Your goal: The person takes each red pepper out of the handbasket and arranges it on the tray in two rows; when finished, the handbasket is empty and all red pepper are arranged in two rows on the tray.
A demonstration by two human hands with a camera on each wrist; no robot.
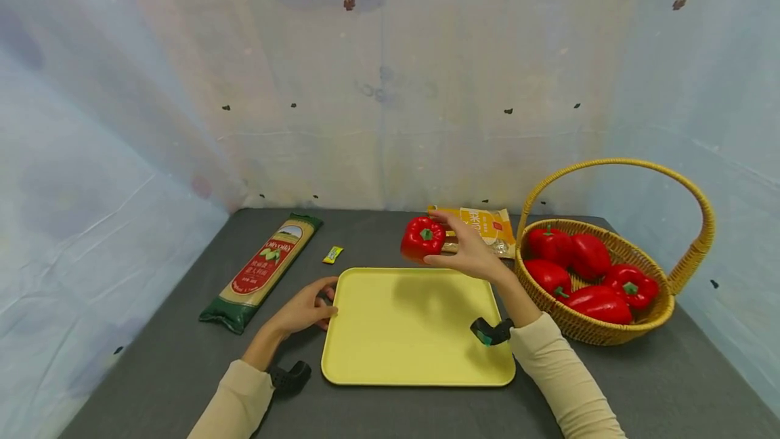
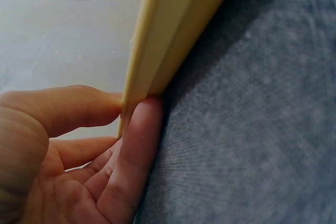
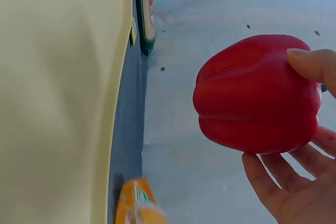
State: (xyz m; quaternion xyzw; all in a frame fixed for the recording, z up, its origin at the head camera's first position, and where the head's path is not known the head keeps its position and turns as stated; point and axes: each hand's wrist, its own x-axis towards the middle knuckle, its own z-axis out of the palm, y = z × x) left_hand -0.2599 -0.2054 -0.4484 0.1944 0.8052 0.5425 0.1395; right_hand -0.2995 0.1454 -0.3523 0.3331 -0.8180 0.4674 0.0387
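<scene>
My right hand (image 1: 466, 249) grips a red bell pepper (image 1: 423, 238) between thumb and fingers, held up over the far edge of a yellow tray (image 1: 420, 330). In the right wrist view the bell pepper (image 3: 257, 95) lies on its side in the grasp, its lobed end facing the tray (image 3: 58, 103). My left hand (image 1: 307, 305) pinches the tray's left rim. The left wrist view shows the thumb on the rim's upper side and a finger (image 2: 137, 150) beneath it, close to the dark tabletop.
A wicker basket (image 1: 594, 330) with a tall handle stands at the right, holding several red peppers (image 1: 600, 303). Behind the tray lies an orange-yellow food bag (image 1: 487, 225). A green-ended pasta packet (image 1: 262, 269) and a small yellow wrapped candy (image 1: 332, 255) lie at the left.
</scene>
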